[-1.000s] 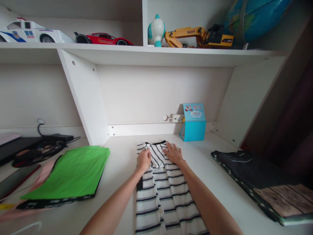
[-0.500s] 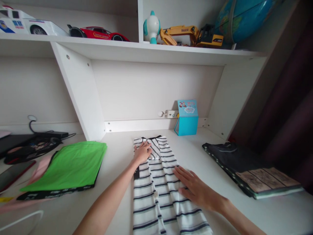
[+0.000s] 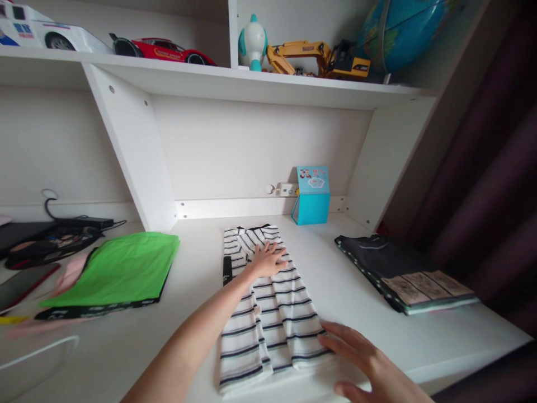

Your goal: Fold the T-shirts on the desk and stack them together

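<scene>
A white shirt with dark stripes (image 3: pixel 268 324) lies folded into a long strip on the white desk, its collar end toward the back. My left hand (image 3: pixel 268 260) rests flat on its upper part, fingers spread. At the shirt's lower right edge is my right hand (image 3: pixel 356 355), with its fingers stretched out and the fingertips at the cloth. A black label (image 3: pixel 227 270) shows on the shirt's left side. Neither hand grips anything.
Folded green cloth (image 3: pixel 126 268) lies on a stack at left, near cables and a phone (image 3: pixel 27 285). Dark folded clothes (image 3: pixel 390 268) lie at right. Behind stands a blue desk calendar (image 3: pixel 314 207). The shelf (image 3: pixel 251 84) overhead holds toy vehicles, a globe (image 3: pixel 403 36) and a toy excavator (image 3: pixel 314 56).
My left hand has slid right across the upper shirt. My right hand has moved down toward the lower right edge. The view has shifted slightly, showing the shirt's bottom end.
</scene>
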Demonstrator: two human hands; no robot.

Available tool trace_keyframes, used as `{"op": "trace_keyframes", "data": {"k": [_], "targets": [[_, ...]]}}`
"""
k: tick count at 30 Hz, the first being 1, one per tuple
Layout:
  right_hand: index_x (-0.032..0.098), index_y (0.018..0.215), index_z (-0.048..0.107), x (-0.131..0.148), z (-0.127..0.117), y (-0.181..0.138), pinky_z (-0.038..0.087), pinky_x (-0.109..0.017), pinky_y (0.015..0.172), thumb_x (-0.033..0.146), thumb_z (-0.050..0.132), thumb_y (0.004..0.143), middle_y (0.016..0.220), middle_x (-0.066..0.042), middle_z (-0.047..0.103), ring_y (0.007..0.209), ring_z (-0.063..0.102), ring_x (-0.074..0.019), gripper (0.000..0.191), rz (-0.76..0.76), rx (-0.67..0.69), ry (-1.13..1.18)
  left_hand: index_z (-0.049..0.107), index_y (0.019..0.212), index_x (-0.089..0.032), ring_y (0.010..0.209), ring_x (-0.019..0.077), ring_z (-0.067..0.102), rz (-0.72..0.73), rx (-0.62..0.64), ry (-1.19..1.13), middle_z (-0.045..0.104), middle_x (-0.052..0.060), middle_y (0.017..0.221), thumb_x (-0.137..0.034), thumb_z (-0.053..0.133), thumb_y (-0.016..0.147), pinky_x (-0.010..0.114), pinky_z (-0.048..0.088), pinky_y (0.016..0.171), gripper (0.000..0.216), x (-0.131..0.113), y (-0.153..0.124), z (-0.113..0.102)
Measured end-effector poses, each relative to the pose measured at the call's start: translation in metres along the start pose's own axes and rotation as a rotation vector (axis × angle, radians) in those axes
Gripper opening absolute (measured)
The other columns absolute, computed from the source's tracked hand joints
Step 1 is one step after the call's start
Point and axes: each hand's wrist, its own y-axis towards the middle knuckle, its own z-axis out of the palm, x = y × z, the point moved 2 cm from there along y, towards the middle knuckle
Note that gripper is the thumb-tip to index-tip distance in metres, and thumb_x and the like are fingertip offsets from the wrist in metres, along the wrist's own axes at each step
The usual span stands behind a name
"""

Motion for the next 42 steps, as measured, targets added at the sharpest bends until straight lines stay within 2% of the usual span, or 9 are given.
{"op": "trace_keyframes", "data": {"k": [8,13,16,19,23,27,32,36,42], "targets": [[0.022,0.107,0.054,0.012,-0.005,0.011,0.048,-0.023,0.082,0.021,0.042,0.087,0.116,-0.009,0.054,0.104,0.054,-0.0159,0.023,-0.141,-0.187,-0.031,0.022,0.137,-0.038,0.133,0.0311,0.002,-0.023,-0.046,0.021,0.009,-0.001,0.147,-0.072,0.014,0.078,0.059,0.008,0.101,0.069,0.002,-0.004,0.003],[0.018,0.090,0.054,0.021,-0.011,0.008,0.048,-0.026,0.072,0.014,0.037,0.087,0.095,-0.009,0.060,0.083,0.058,-0.0152,0.017,-0.217,-0.274,-0.019,0.022,0.137,-0.038,0.133,0.0315,0.004,-0.018,-0.052,0.018,0.010,-0.002,0.147,-0.073,0.013,0.077,0.058,0.009,0.101,0.070,0.002,-0.005,0.002],[0.018,0.081,0.054,0.025,-0.019,0.003,0.048,-0.029,0.069,0.012,0.034,0.087,0.084,-0.007,0.060,0.076,0.057,-0.0155,0.021,-0.240,-0.246,-0.035,0.023,0.136,-0.038,0.133,0.0317,0.005,-0.019,-0.055,0.028,0.011,-0.003,0.147,-0.073,0.014,0.078,0.057,0.009,0.101,0.069,0.002,-0.005,0.002],[0.020,0.091,0.058,0.025,-0.030,0.011,0.047,-0.029,0.078,0.021,0.038,0.089,0.099,-0.007,0.060,0.091,0.056,-0.0163,0.020,-0.147,-0.117,0.011,0.023,0.136,-0.037,0.133,0.0322,0.005,-0.022,-0.068,0.034,0.012,-0.002,0.147,-0.071,0.015,0.078,0.057,0.009,0.101,0.068,0.001,-0.005,0.002],[0.022,0.127,0.044,0.015,-0.029,0.051,0.037,-0.030,0.098,0.034,0.029,0.092,0.132,-0.008,0.043,0.120,0.040,-0.0169,0.040,0.021,-0.068,0.091,0.023,0.137,-0.036,0.133,0.0315,0.006,-0.007,-0.090,0.023,0.011,0.000,0.147,-0.070,0.016,0.080,0.058,0.009,0.101,0.067,-0.001,-0.007,0.004],[0.015,0.140,0.021,0.009,0.001,0.087,0.020,-0.042,0.107,0.046,0.027,0.091,0.145,-0.010,0.016,0.133,0.011,-0.0227,0.059,0.050,0.064,0.093,0.025,0.136,-0.036,0.133,0.0305,0.006,-0.010,-0.100,0.021,0.013,-0.001,0.147,-0.069,0.019,0.080,0.057,0.009,0.101,0.065,0.001,-0.007,0.005],[0.027,0.140,0.009,0.025,0.009,0.060,0.010,-0.049,0.106,0.050,0.031,0.089,0.145,-0.004,0.003,0.132,0.000,-0.0242,0.060,-0.076,0.215,0.158,0.025,0.137,-0.034,0.133,0.0292,0.005,-0.033,-0.034,0.025,0.012,0.000,0.147,-0.066,0.018,0.083,0.057,0.006,0.102,0.063,-0.005,-0.007,-0.006],[0.028,0.139,0.015,0.031,-0.011,0.029,0.013,-0.047,0.106,0.053,0.046,0.081,0.144,-0.006,0.011,0.131,0.008,-0.0260,0.070,-0.133,0.253,0.233,0.018,0.140,-0.020,0.133,0.0321,-0.002,-0.005,0.026,0.048,0.008,0.012,0.146,-0.063,0.025,0.083,0.059,0.002,0.101,0.073,-0.033,-0.060,-0.023],[0.032,0.138,0.018,0.022,0.006,0.018,0.022,-0.048,0.104,0.028,0.063,0.073,0.144,-0.006,0.010,0.130,0.012,-0.0298,0.080,-0.177,0.165,0.018,0.008,0.141,-0.025,0.132,0.0350,0.000,0.123,0.140,-0.072,-0.002,0.010,0.146,-0.058,0.055,0.070,0.054,0.015,0.103,0.092,-0.068,-0.215,-0.007]]}}
